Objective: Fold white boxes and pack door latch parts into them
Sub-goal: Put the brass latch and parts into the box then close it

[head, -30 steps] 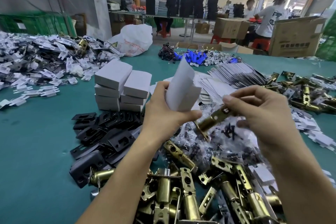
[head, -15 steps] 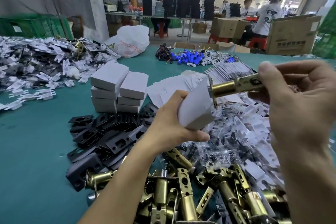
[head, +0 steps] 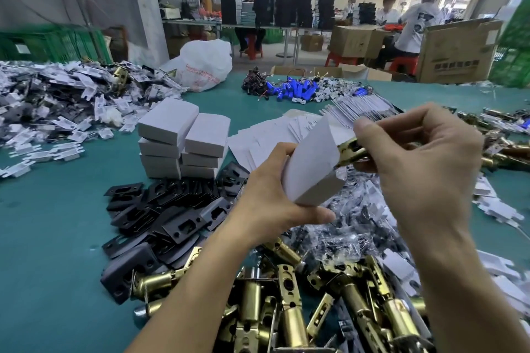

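L hand (head: 275,198) grips white box (head: 311,169); R hand (head: 424,163) pinches brass latch (head: 351,150), its front end hidden behind the box flap. Latch depth inside: can't tell.

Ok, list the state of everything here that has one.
White cardboard box, folded up, top flap open, gripped by left hand.
Brass latch bolt, pinched by right hand, one end hidden behind that open flap.
Stacked white boxes, closed, piled on green table.
Flat white box blanks, unfolded, fanned out on the table.
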{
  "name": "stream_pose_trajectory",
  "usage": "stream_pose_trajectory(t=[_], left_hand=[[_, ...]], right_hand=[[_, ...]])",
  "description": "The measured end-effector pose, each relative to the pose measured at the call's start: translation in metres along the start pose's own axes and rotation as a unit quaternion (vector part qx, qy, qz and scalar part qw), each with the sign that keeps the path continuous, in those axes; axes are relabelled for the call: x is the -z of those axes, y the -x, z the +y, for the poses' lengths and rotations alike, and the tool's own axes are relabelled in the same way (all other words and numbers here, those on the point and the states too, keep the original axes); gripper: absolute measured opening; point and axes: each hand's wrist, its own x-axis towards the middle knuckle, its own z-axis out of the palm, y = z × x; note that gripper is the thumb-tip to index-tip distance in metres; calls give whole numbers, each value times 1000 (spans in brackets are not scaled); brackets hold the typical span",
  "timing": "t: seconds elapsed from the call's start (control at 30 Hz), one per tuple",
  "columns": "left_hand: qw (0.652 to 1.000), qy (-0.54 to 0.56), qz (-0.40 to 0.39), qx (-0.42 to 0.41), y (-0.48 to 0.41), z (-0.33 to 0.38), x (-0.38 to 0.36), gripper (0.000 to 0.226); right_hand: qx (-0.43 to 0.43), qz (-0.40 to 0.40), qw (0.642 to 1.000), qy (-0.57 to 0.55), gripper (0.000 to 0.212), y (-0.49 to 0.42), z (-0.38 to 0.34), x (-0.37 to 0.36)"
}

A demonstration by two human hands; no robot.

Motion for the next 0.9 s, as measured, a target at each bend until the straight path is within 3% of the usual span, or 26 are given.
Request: stream_pose_trajectory(t=[0.27,0.37,0.5,0.57,0.63,0.77,0.83,0.9], left_hand=[[999,43,-14,14,0,1,0,77],[998,52,-6,23,-1,-2,0,75],[995,97,4,33,-4,-1,0,76],[989,141,15,42,-4,1,1,60],[979,190,45,51,-4,3,4,42],[951,290,98,45,-5,5,8,36],[937,329,111,42,-4,5,9,43],[925,360,117,38,-3,7,11,47]], right_hand=[[-24,-116,989,84,16,5,3,-12],[-4,-154,982,107,28,5,5,-13],[21,-87,993,72,28,3,6,-11],[-1,-57,997,56,26,-4,10,-4],[-45,-75,992,94,29,-10,21,5],[-139,-261,923,246,21,-12,49,14],[-151,-354,878,284,8,-7,55,10],[-137,-390,860,301,8,-4,57,7]])
